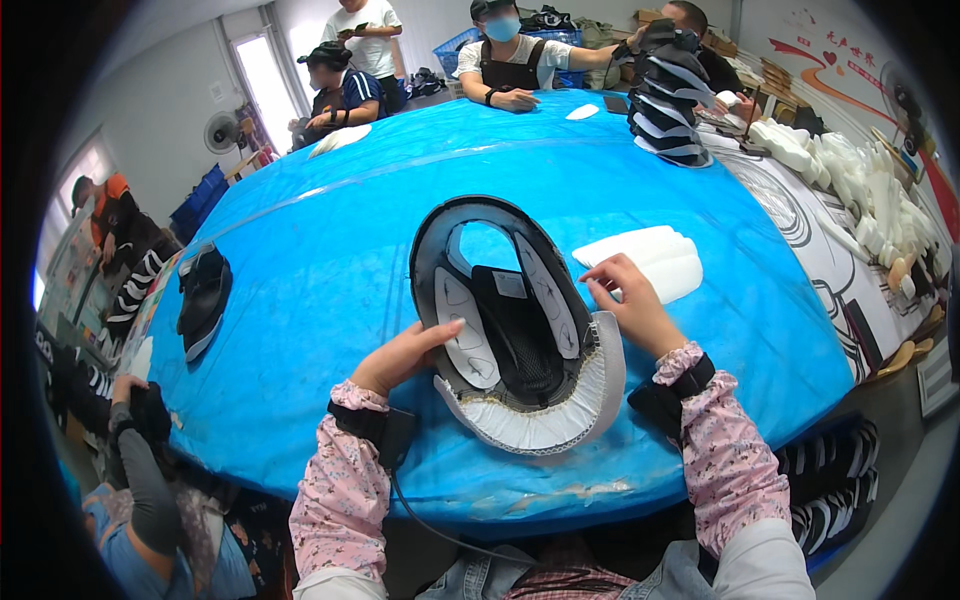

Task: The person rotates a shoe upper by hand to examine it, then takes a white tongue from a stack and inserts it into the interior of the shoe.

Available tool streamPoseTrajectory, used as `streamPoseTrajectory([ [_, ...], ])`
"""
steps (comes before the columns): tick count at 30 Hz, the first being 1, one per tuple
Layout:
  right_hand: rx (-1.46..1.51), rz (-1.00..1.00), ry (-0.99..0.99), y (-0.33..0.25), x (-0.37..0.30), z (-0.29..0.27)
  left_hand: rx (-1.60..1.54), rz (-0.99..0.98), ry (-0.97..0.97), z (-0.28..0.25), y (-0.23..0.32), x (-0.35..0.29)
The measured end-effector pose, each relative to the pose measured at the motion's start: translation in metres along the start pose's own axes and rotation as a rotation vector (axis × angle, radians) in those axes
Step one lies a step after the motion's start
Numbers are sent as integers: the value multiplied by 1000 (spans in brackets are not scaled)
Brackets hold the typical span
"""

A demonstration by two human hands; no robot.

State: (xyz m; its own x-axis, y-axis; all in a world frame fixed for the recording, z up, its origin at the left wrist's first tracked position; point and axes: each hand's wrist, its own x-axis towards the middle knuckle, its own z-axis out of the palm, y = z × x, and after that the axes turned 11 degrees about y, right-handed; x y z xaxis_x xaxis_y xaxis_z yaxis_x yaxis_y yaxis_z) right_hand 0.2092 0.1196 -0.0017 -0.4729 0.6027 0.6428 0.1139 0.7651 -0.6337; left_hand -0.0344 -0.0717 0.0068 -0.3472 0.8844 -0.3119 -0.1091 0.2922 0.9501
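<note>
A large oval stitched piece [535,375], black inside with a curved, gathered white edge at its near end, is tilted up over the blue table. Long white pads with drawn lines line its two inner sides, and a pale label sits on the black lining. My left hand [405,352] grips its left side, thumb on the inner pad, other fingers mostly hidden behind. Off its right side, my right hand [635,305] has thumb and forefinger bent together in a pinch; anything between them is too small to tell. Just beyond those fingers lie overlapping flat white pads [660,262].
A blue sheet covers the table [320,260]. A tall stack of black and white pieces [672,100] stands far right, beside a heap of white pads [860,170]. A black piece [204,298] lies at left. Several people sit or stand around; a cable hangs from my left wristband.
</note>
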Motion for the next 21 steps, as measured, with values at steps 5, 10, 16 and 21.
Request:
streamPoseTrajectory([
  [5, 482, 417, -248, -15, -5, -1, -405, 86, -107, 9, 9, -4],
  [10, 1360, 843, -383, -35, -12, -2, -351, 416, -80, 3, 11, 3],
  [16, 1121, 1039, -522, -62, -24, 16, -243, 384, 27, 26, 12, -8],
  [21, 1157, 1033, -406, -71, -20, 20, -212, 410, -26, 12, 8, 3],
])
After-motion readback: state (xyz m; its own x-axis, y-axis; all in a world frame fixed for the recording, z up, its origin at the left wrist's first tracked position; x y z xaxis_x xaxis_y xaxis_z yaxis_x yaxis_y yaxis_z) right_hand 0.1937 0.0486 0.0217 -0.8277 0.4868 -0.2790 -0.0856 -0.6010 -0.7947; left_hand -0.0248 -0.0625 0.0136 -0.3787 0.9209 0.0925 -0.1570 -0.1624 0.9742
